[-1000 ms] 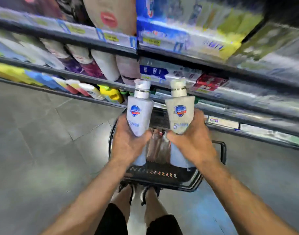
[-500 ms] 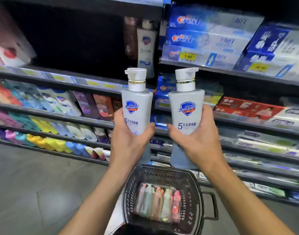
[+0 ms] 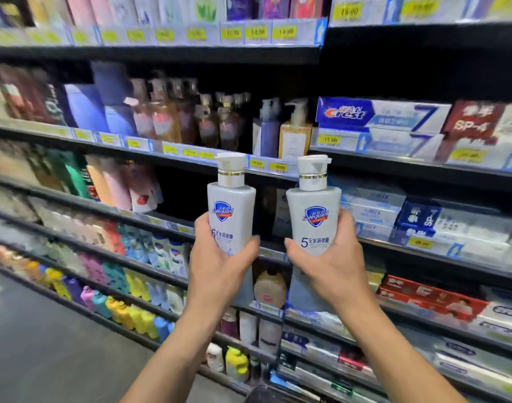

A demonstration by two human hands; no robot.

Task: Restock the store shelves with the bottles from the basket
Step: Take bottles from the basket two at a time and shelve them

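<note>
I hold two white Safeguard pump bottles upright in front of the shelves. My left hand (image 3: 220, 266) grips the lower half of the left bottle (image 3: 231, 205). My right hand (image 3: 327, 266) grips the right bottle (image 3: 314, 207) the same way. Both bottles have white caps with a gold ring and a blue shield logo. They hang at the height of a dark gap (image 3: 188, 193) in the middle shelf, just behind them. Only the black rim of the basket (image 3: 266, 395) shows at the bottom edge.
Shelves of bottles and refill pouches run across the left, with brown pump bottles (image 3: 191, 117) on the shelf above. Toothpaste boxes (image 3: 382, 117) fill the right bay. Yellow price tags line the shelf edges. Grey floor (image 3: 45, 344) lies at lower left.
Both hands have lifted the two bottles up from over the basket to shelf height. The view has tilted upward, so the basket has dropped almost out of sight.
</note>
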